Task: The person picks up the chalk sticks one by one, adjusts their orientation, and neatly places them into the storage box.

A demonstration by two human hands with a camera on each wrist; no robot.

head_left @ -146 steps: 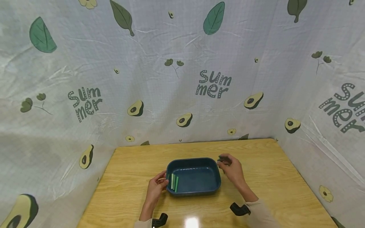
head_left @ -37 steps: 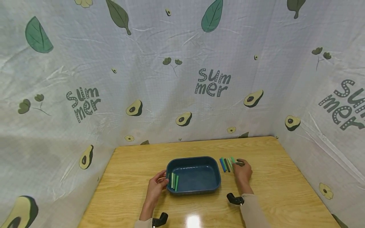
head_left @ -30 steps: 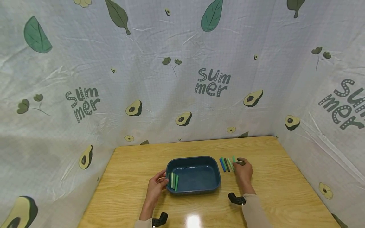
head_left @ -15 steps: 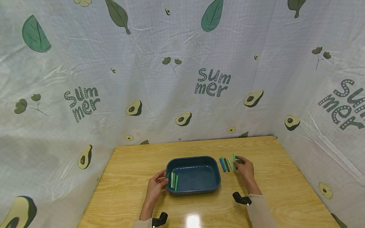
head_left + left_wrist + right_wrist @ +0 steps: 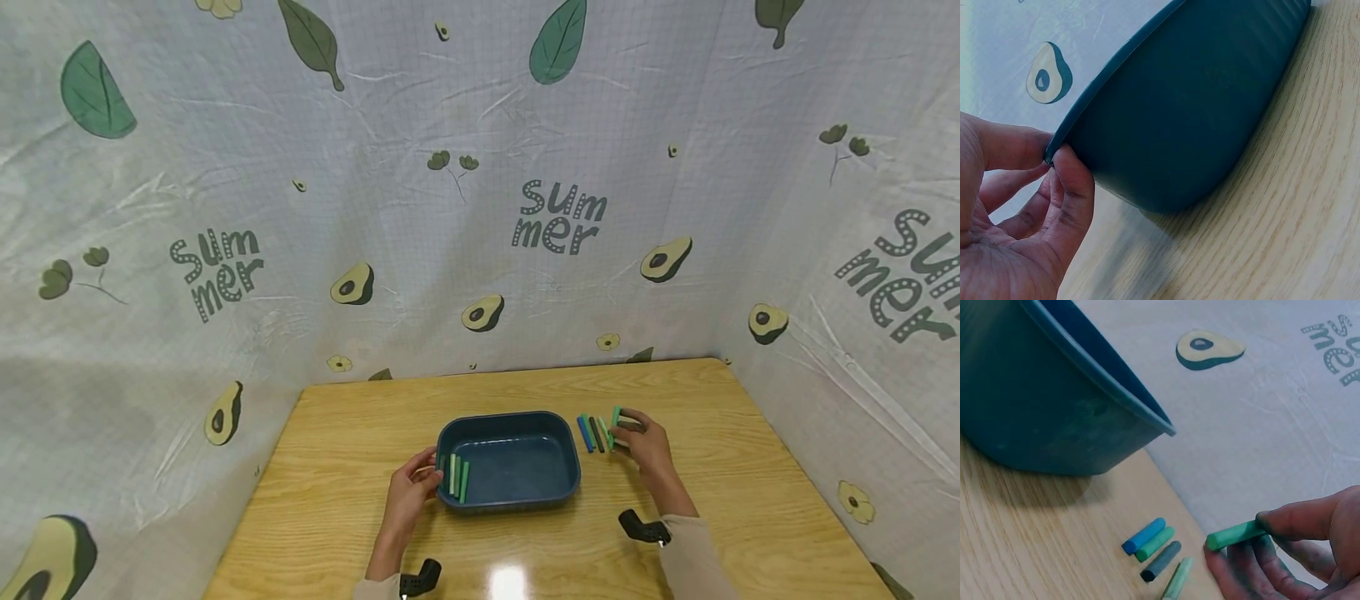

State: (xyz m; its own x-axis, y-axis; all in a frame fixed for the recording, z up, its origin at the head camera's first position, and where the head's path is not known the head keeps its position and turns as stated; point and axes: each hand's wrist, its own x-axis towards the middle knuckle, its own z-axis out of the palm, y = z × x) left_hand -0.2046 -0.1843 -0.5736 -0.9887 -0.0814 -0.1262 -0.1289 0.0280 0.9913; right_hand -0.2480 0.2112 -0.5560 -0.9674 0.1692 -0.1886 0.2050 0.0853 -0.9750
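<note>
Overhead, from the head camera, a dark blue tray (image 5: 510, 500) sits near the middle of the wooden desk (image 5: 360, 433), a little toward the front edge. The left hand (image 5: 408, 493) grips the tray's left rim, fingers curled over it, right beside three green chalk sticks (image 5: 457, 477) lying side by side inside the tray at its left end. To the right of the tray, the right hand (image 5: 645, 442) pinches a green chalk stick (image 5: 616, 416) just above the desk, next to a short row of sticks (blue, green, dark and pale green) (image 5: 592, 433) lying on the wood just beside the tray's right wall. An avocado-print cloth (image 5: 480, 208) hangs behind and at both sides of the desk.

From the left wrist, the thumb (image 5: 1072, 187) and fingers (image 5: 1010, 147) clamp the tray's rim (image 5: 1116, 75) between them; the tray's ribbed outer wall rests on the desk.

From the right wrist, the fingertips (image 5: 1291, 519) hold the green stick (image 5: 1235, 534) raised, apart from the row below: a blue stick (image 5: 1143, 535), a green one (image 5: 1155, 544) touching it, a dark one (image 5: 1160, 561) and a pale green one (image 5: 1177, 579), all near the tray's wall (image 5: 1035, 419).
</note>
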